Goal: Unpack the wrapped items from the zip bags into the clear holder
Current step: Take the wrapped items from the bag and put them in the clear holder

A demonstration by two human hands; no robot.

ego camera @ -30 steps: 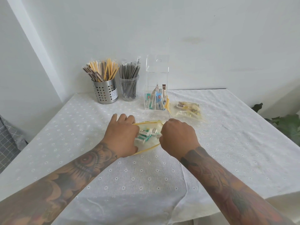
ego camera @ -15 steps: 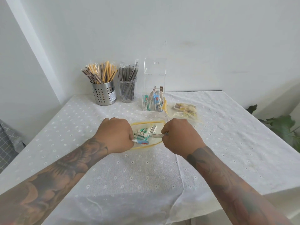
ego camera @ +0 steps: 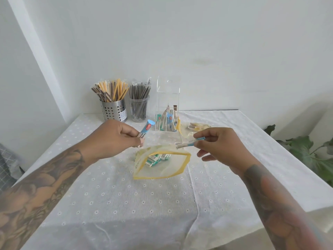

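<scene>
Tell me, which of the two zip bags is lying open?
The nearer zip bag, between the hands, gapes open with packets inside. The other bag, right of the clear holder, lies crumpled.

You see perforated steel cup point(ego camera: 113, 110) at table's point(ego camera: 234, 159) far edge, against wall point(ego camera: 216, 42), packed with yellow and brown sticks. Just right of steel cup: clear cup point(ego camera: 139, 111) of dark sticks. Well right of steel cup, past table's side: green plant point(ego camera: 306, 152).
</scene>
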